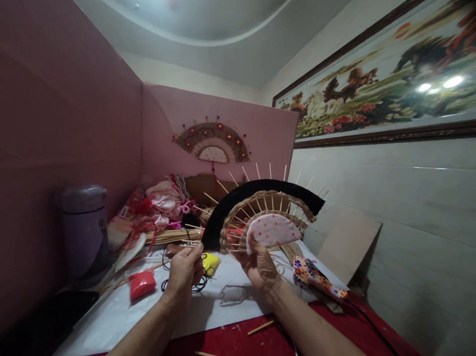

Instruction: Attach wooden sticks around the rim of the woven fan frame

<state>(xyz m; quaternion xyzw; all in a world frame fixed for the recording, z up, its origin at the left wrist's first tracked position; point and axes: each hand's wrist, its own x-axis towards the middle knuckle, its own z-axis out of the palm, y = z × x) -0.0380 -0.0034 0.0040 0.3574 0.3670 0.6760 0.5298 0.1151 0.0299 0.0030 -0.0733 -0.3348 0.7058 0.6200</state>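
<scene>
A half-round craft fan (247, 199) is held upright above the table, with thin pale sticks poking out past its black outer band. Inside the band runs a woven straw-coloured arch, and the base is a pinkish-white half-disc with orange dots (274, 230). My right hand (261, 265) grips the fan at this base, thumb in front and the other fingers mostly behind. At the lower left end of the black band, my left hand (185, 270) is closed in a pinch on the fan's edge, near a stick's end.
A white sheet (214, 314) covers part of the red cloth (240, 349). Around lie a red packet (142, 284), a yellow packet (211, 263), black cord, a flowered glue gun (317, 280), and loose sticks. A purple flask (85, 233) stands left; a finished-looking fan (214, 142) hangs behind.
</scene>
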